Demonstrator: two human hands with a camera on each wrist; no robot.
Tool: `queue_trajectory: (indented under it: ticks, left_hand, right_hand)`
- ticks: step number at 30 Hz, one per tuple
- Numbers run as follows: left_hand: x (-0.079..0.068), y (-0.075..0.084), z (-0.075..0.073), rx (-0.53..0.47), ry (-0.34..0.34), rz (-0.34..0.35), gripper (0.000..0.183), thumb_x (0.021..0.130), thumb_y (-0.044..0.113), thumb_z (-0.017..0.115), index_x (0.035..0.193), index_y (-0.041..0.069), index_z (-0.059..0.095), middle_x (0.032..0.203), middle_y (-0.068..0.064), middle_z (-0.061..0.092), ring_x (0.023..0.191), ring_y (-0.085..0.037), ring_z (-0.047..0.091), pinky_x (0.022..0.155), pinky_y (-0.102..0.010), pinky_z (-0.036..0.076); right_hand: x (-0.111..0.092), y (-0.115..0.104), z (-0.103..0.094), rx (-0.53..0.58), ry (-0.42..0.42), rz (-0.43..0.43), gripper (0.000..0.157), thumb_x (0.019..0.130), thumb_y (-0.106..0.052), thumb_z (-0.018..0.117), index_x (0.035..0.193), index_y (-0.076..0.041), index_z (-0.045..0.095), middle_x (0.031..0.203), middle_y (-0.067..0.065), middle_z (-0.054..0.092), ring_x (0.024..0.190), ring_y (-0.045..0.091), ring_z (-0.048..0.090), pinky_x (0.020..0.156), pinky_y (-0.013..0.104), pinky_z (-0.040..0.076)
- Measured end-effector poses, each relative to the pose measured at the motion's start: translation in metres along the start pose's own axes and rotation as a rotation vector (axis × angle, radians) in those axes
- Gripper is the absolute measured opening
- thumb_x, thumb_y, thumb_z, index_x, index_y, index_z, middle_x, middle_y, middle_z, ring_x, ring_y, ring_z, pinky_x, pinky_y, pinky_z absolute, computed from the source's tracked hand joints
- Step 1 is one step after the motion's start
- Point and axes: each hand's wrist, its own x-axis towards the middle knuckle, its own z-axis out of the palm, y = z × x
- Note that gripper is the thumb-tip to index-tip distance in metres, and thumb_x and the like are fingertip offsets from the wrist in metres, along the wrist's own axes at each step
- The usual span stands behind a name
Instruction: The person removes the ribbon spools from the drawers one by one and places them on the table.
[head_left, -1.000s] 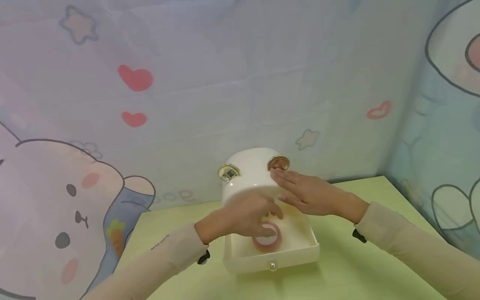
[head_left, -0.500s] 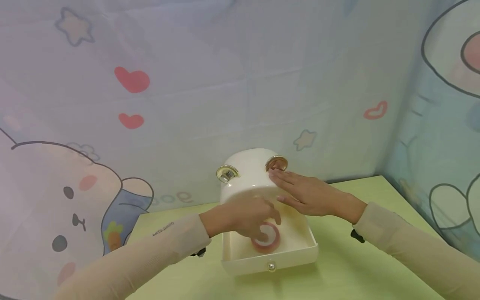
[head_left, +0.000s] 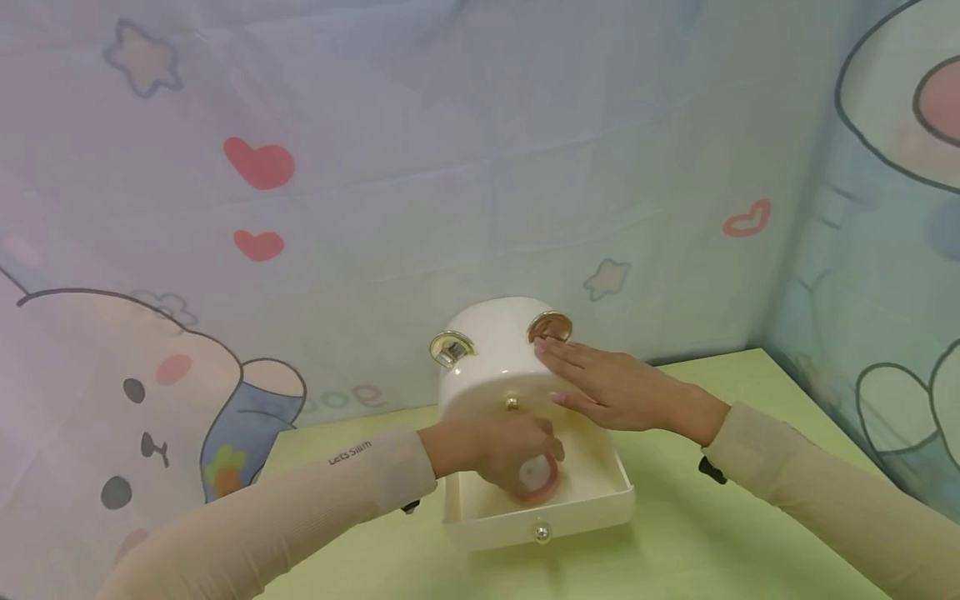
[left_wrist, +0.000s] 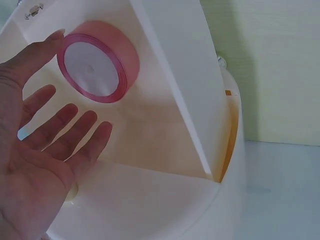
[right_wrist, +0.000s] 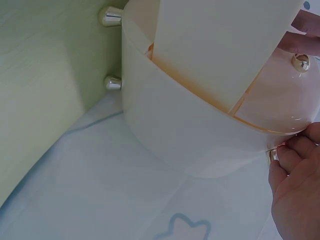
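Note:
A roll of pink ribbon [left_wrist: 125, 50] with a white round face lies in the pulled-out drawer [head_left: 585, 512] of a white, round-topped box [head_left: 498, 337]. My left hand [head_left: 487, 450] is over the drawer, its thumb at the ribbon roll's rim. In the left wrist view the other fingers [left_wrist: 90, 127] are spread, apart from the roll. My right hand [head_left: 622, 383] rests on the box's upper right side, fingertips by a copper-coloured round ear [head_left: 551, 326]. The right wrist view shows that hand's fingers [right_wrist: 287, 159] slightly bent against the box edge.
A gold knob [head_left: 542, 532] is on the open drawer's front, and another gold knob [head_left: 512, 403] sits above on the box front. The box stands on a light green table [head_left: 697, 500]. Behind it hangs a printed cloth [head_left: 390, 167].
My left hand has shifted slightly to the right and turned over the ribbon roll, uncovering the upper gold knob. My right hand stays in place on the box.

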Motion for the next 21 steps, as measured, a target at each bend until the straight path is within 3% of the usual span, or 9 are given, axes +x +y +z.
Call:
queue_trajectory:
  ticks: [12,21]
  left_hand:
    - [0.0096,-0.0072,0.0047,0.024,-0.049,0.036,0.038,0.081,0.039,0.086,0.115,0.027,0.075,0.11,0.009,0.074,0.094,-0.006,0.064,0.086,-0.021,0.053]
    - [0.0103,-0.0044,0.0087,0.084,-0.05,0.013,0.052,0.079,0.042,0.088,0.126,0.031,0.07,0.112,0.01,0.072,0.096,-0.008,0.065,0.088,-0.028,0.055]
  right_hand:
    - [0.0004,0.0002,0.0,-0.008,0.014,-0.022,0.067,0.111,-0.046,0.046,0.167,-0.014,0.027,0.175,0.002,0.025,0.162,0.026,0.03,0.125,0.05,0.037]
    - [0.0024,-0.0002,-0.0022,-0.017,0.012,-0.027,0.067,0.11,-0.045,0.048,0.166,-0.013,0.029,0.175,0.003,0.026,0.161,0.027,0.03,0.125,0.049,0.038]
